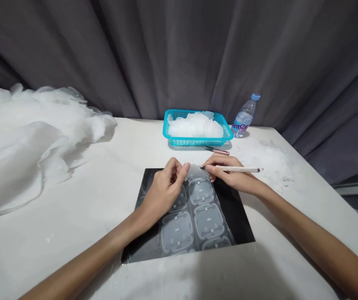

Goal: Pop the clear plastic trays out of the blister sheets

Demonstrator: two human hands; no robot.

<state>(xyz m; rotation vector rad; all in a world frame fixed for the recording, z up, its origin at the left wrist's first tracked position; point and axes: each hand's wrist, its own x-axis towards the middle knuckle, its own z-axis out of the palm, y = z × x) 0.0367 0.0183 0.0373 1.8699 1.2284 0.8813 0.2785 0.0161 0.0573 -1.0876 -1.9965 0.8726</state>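
Observation:
A small sheer white piece of material (194, 171) is between my hands, over the top of a dark sheet (238, 225). The sheet carries pale rounded-square shapes (177, 230) in two columns. My left hand (169, 181) is closed, its thumb and finger pinching the sheer piece's left edge. Between the thumb and fingers of my right hand (225, 173) is a thin white pen-like tool (238, 169). Its dark tip points left, against the sheer piece. My right fingers partly hide that piece's right edge.
Behind my hands stands a turquoise basket (197, 141) heaped with white sheer pieces (196, 126). Small pink-handled thread snips (218, 151) lie before it. A water bottle (244, 117) is to its right. A large white fabric pile (25, 141) covers the left. White scraps (269, 162) lie right.

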